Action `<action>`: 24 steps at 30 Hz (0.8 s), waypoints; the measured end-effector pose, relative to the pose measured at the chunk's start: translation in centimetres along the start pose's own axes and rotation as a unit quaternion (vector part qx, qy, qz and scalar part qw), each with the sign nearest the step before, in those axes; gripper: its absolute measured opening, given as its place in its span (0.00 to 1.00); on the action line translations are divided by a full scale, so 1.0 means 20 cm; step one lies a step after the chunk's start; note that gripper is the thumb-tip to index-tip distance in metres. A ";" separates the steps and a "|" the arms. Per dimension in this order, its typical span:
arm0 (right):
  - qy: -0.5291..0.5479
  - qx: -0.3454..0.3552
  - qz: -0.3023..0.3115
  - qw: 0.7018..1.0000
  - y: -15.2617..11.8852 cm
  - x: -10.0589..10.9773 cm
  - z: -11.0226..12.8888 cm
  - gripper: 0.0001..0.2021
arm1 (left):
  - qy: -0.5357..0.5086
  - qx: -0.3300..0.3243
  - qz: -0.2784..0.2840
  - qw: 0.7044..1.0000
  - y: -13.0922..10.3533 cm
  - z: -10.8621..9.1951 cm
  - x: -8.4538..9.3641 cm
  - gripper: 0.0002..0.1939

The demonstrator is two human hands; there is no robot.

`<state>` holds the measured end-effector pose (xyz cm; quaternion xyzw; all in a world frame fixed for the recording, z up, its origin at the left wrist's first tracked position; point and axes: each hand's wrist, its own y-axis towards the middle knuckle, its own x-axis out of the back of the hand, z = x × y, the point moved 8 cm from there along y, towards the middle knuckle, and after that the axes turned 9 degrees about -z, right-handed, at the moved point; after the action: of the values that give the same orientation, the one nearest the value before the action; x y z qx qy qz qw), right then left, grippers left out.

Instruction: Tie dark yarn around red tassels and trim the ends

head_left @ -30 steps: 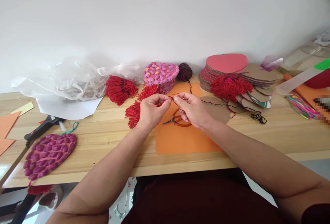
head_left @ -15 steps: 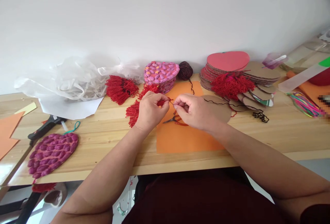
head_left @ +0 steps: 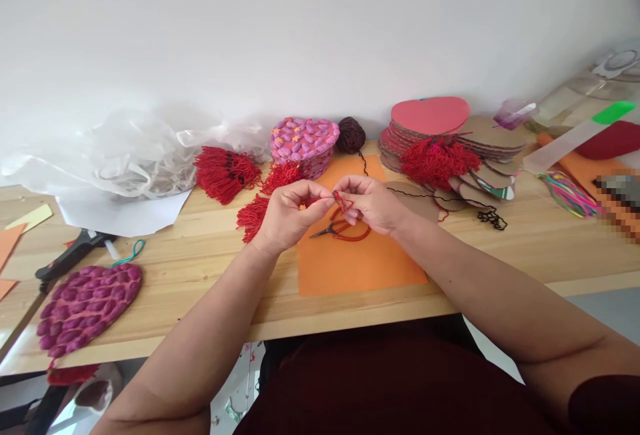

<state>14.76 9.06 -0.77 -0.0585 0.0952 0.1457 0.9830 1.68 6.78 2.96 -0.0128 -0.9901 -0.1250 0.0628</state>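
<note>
My left hand and my right hand meet above an orange sheet, both closed in a pinch. Looped red yarn shows between their fingertips. Under the hands lies a small pair of scissors with orange-red handles, partly covered. A red yarn tassel is on the table beside my left hand, with another tassel behind it. Black yarn trails across the table past my right hand.
Behind stand a stack of pink-purple hearts, a dark yarn ball, and stacked red-topped cardboard hearts with red tassels. Leftward are a plastic bag, a glue gun and a purple heart.
My fingertips have come together, and a red yarn loop now shows at my right fingers. The view has shifted slightly, so the table's things appear further left.
</note>
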 end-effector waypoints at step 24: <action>-0.118 -0.028 -0.028 0.992 -0.06 -0.01 0.00 0.07 | -0.144 0.117 -0.085 0.979 0.02 0.13 0.03 0.13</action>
<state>15.00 7.90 -0.60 -0.0713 -0.0269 0.1261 0.9891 0.87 7.82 0.72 0.0611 -0.9940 -0.0099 -0.0904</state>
